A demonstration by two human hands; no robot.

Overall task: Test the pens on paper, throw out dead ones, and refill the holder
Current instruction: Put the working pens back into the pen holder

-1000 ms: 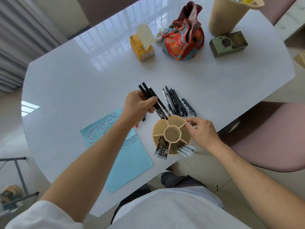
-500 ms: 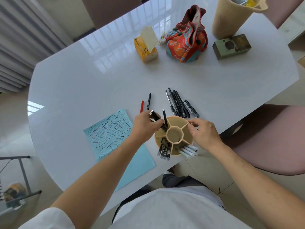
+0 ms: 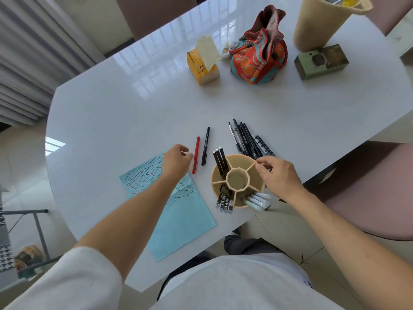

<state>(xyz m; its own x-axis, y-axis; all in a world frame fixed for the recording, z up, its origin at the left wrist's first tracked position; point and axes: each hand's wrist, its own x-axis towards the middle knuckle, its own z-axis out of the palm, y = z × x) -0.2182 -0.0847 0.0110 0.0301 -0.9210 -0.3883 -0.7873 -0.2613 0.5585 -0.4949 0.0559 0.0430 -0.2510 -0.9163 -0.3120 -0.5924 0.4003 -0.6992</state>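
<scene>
White table (image 3: pixel 134 113), wicker basket (image 3: pixel 321 23) top cropped

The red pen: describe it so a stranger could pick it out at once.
On the white table, look beside the far right corner of the scribbled light-blue paper sheet. Two loose pens lie side by side there; the slim red pen lies nearest the left hand, its neighbour the black pen.

Bench (image 3: pixel 134 113), far side: tissue box (image 3: pixel 202 68) at 11 o'clock, patterned bag (image 3: pixel 260 57) at 12, woven basket (image 3: pixel 321 23) and green box (image 3: pixel 321 61) at 1.
</scene>
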